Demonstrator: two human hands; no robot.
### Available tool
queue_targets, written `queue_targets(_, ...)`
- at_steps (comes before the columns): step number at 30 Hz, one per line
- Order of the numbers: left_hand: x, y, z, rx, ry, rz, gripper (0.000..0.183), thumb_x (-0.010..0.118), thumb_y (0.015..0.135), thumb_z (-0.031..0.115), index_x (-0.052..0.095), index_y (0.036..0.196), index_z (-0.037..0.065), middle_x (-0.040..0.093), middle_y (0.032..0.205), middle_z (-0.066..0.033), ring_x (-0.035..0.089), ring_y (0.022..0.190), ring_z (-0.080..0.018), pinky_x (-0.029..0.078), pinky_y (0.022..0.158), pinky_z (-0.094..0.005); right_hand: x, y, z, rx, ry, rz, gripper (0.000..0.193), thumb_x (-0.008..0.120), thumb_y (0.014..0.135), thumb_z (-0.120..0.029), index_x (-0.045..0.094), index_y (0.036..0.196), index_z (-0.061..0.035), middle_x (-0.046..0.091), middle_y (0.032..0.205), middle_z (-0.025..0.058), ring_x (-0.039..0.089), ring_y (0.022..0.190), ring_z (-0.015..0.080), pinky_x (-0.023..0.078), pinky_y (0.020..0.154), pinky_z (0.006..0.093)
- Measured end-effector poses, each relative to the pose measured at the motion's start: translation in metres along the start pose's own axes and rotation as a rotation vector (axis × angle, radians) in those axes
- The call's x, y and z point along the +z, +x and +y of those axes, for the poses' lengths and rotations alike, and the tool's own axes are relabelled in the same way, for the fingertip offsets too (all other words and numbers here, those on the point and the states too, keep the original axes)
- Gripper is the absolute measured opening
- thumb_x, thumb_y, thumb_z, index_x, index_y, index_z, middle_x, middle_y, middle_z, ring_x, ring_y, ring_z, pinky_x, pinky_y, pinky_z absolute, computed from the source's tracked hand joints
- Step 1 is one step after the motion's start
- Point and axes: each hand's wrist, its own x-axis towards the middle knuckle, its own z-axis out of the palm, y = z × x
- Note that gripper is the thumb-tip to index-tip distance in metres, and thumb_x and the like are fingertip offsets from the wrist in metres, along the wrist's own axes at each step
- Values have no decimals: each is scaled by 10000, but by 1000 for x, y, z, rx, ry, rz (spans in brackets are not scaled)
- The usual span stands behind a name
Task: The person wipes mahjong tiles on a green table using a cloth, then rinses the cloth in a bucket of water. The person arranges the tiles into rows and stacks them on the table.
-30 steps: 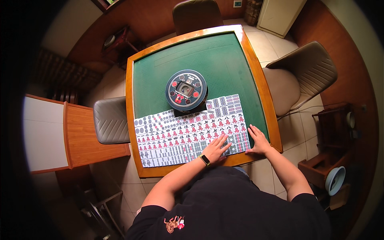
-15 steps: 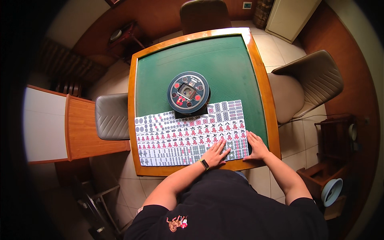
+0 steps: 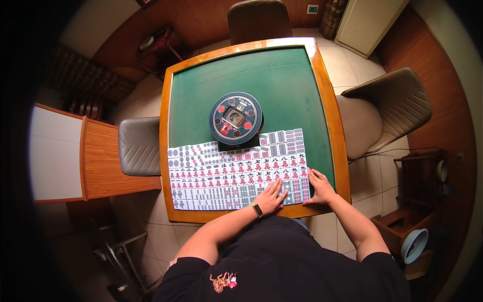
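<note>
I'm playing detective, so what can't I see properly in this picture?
All in the head view:
Some tiles: covered by the left fingers.
Part of the green cloth: hidden by the round box.
The watch screen: too small to read.
The person's legs: mostly blocked by the black shirt.

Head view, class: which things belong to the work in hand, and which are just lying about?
In the work:
- mahjong tiles, face up in rows
- left hand, resting on them
- right hand, at their right edge
- green-topped table beneath

Apparently just about:
- round console, untouched
- grey chair, left
- brown chair, right
- pale blue basin, lower right
</note>
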Motion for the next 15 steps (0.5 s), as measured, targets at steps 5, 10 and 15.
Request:
queue_targets(5, 7, 1, 3, -14, 14, 8, 730, 621, 954, 474, 431, 1528, 66, 253, 1604, -374, 219, 1530, -492, 241, 1228, -565, -1, 3, 4, -18, -3, -12, 1386, 916, 529, -628, 294, 1577, 31, 343, 1636, 185, 332, 1498, 345, 292, 1224, 468)
queue_targets(10, 11, 4, 6, -18, 9, 49, 717, 627, 952, 451, 444, 1515, 46, 251, 1591, -397, 229, 1516, -516, 227, 1235, -570, -3, 5, 8, -64, -20, 4, 1375, 921, 548, -600, 275, 1583, 34, 364, 1613, 216, 379, 1459, 387, 319, 1205, 474)
queue_targets(15, 14, 4, 8, -42, -13, 60, 695, 635, 955, 412, 446, 1512, 41, 272, 1590, -378, 242, 1510, -516, 231, 1231, -581, 6, 5, 4, -91, 3, 71, 1449, 954, 525, -535, 180, 1593, 65, 305, 1624, 272, 381, 1458, 412, 322, 1206, 461)
